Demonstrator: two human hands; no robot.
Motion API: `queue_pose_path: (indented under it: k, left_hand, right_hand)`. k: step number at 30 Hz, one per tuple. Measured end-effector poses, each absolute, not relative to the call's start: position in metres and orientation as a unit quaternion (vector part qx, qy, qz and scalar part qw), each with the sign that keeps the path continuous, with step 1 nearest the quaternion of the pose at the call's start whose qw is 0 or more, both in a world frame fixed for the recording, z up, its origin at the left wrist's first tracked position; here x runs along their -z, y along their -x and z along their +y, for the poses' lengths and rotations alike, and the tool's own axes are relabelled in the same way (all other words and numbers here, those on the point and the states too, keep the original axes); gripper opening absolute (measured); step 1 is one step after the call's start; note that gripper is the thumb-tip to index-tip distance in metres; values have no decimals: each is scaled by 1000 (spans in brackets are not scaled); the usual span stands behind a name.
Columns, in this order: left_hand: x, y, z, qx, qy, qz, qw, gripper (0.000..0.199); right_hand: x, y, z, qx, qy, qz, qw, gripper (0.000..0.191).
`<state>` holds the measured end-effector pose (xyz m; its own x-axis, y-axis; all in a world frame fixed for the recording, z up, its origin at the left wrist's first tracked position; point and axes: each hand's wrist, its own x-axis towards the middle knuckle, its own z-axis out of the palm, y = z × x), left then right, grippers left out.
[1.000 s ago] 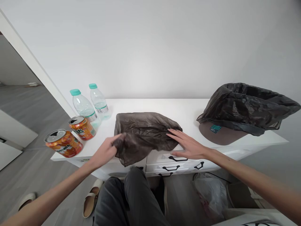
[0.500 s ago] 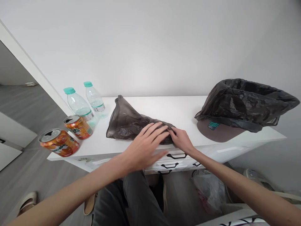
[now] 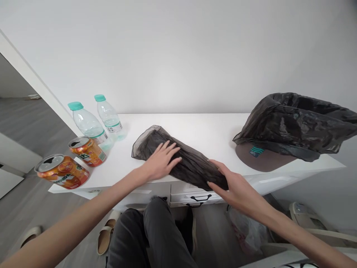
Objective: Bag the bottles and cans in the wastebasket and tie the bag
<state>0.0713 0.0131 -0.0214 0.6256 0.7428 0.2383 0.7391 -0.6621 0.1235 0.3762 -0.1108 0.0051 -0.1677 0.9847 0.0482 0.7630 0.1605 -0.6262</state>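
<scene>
A black plastic bag (image 3: 192,163), folded into a long strip, lies slantwise on the white cabinet top (image 3: 178,121). Its nearer right end juts over the front edge. My left hand (image 3: 160,162) rests on the bag's left part with fingers spread flat. At the right end, my right hand (image 3: 234,186) has the bag between thumb and fingers. The bag's far left end looks thin and see-through, fanned out on the surface.
Two clear bottles with teal caps, one in front (image 3: 89,121) and one behind (image 3: 110,117), stand left. Nearer are two orange drink cans (image 3: 63,171). At right, another black bag (image 3: 290,123) sits in a brown bin (image 3: 267,160). Black-handled drawers (image 3: 200,198) lie below.
The bag has gone from a crumpled, wide shape to a narrower strip, its right end drawn toward me. My left hand moved left along it; my right hand moved right and nearer.
</scene>
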Motion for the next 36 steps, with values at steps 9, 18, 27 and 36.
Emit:
queue_pose_path:
  k: [9, 18, 27, 36]
  left_hand:
    - [24, -96, -10, -150, -969, 156, 120, 41]
    - [32, -36, -39, -330, -865, 377, 22, 32]
    - [29, -61, -43, -199, -914, 353, 29, 61]
    - [46, -62, -35, -147, -908, 388, 55, 63]
  right_hand:
    - [-77, -326, -98, -339, 439, -774, 305, 62]
    - [-62, -260, 34, -249, 554, -766, 211, 43]
    - [-48, -247, 7, 77, 476, -853, 200, 52]
    - [39, -283, 63, -53, 503, -858, 94, 68]
